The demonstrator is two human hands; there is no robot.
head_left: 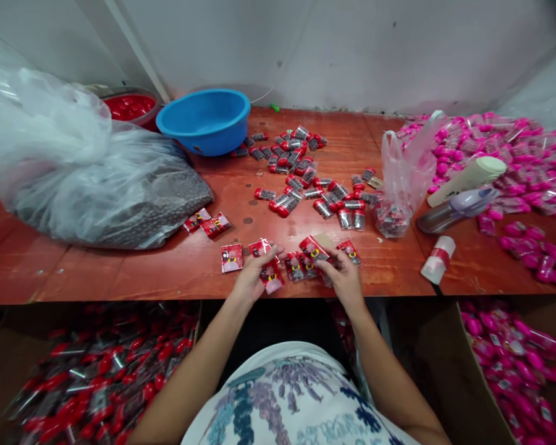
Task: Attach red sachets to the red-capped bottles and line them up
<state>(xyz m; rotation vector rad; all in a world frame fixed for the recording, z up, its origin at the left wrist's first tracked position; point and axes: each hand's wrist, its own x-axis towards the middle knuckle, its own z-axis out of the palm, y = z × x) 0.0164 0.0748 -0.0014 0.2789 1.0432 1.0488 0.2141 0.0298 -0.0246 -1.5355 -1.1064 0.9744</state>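
Note:
Near the table's front edge my left hand (252, 275) is closed, thumb over fingers, on a red printed packet (272, 279) with a cartoon figure. Another red piece (259, 248) shows just beyond its thumb. My right hand (345, 278) pinches a red cartoon-printed piece (313, 249) between thumb and fingers, tilted over the table. Beneath and left of that piece lie two similar printed pieces (300, 266) side by side. One more red packet (349, 251) is just beyond my right fingers, and a flat one (232, 258) rests left of my left hand.
Loose red-capped tubes (301, 179) spread across the middle, behind my hands. A blue basin (204, 120) and a large plastic bag of dark beads (106, 191) stand left. At right are a small clear bag (393, 204), bottles (454, 210), a white roll (438, 259) and pink-capped items (514, 161).

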